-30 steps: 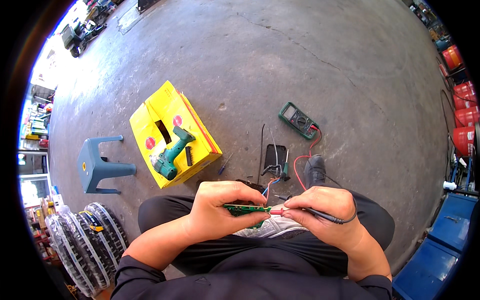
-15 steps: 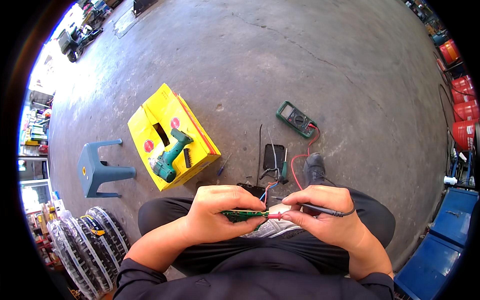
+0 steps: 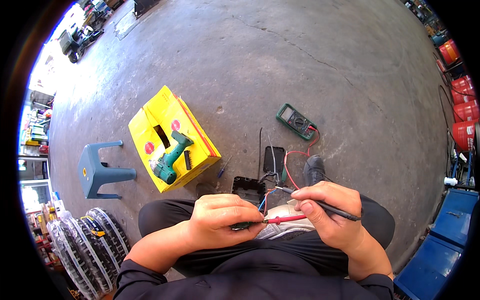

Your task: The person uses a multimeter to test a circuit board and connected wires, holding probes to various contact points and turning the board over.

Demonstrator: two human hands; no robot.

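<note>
My left hand [image 3: 217, 217] is closed around a small green circuit board [image 3: 242, 226], mostly hidden by the fingers. Blue and reddish wires [image 3: 263, 201] rise from beside the board's right end. My right hand [image 3: 334, 212] grips two test probes. The red probe [image 3: 286, 219] points left, its tip end at my left fingertips and the board's edge; whether it makes contact is too small to tell. The black probe [image 3: 330, 207] slants up-left, its tip close to the wires and apart from the board. A green multimeter [image 3: 296, 121] lies beyond, joined to a red lead [image 3: 291, 170].
An open black plastic case [image 3: 242, 187] sits on the floor ahead, with a black cover [image 3: 274, 159] farther off. On the left, a green cordless drill [image 3: 170, 157] rests on a yellow carton [image 3: 187, 125], beside a blue stool [image 3: 102, 167]. Tyres [image 3: 85, 250] stand lower left.
The board has turned, hiding most of its green face. My right hand has shifted slightly right, showing more of the red probe. The black probe's tip has moved up, away from the board.
</note>
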